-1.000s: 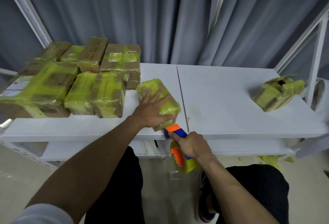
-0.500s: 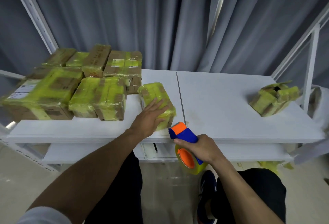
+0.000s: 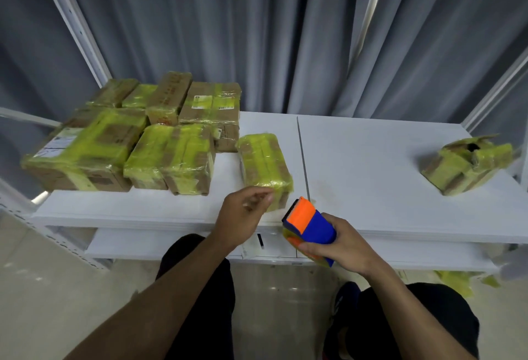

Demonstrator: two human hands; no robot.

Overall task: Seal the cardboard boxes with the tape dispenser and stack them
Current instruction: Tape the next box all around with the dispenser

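Note:
A small cardboard box (image 3: 264, 163) wrapped in yellow-green tape lies near the front edge of the white table (image 3: 371, 165). My left hand (image 3: 243, 215) hovers just in front of its near end, fingers loosely curled and blurred, holding nothing. My right hand (image 3: 340, 245) grips the orange and blue tape dispenser (image 3: 310, 223) by its body, just off the table's front edge, to the right of the box. A yellow tape roll shows under the dispenser.
Several taped boxes (image 3: 171, 156) are grouped on the table's left side, some stacked at the back. A crumpled, partly open taped box (image 3: 468, 163) lies at the far right. A lower shelf (image 3: 171, 245) runs beneath. Grey curtains hang behind.
My left hand has lifted off the small box and drawn back toward me. The right hand has raised the tape dispenser slightly, up to the table's edge.

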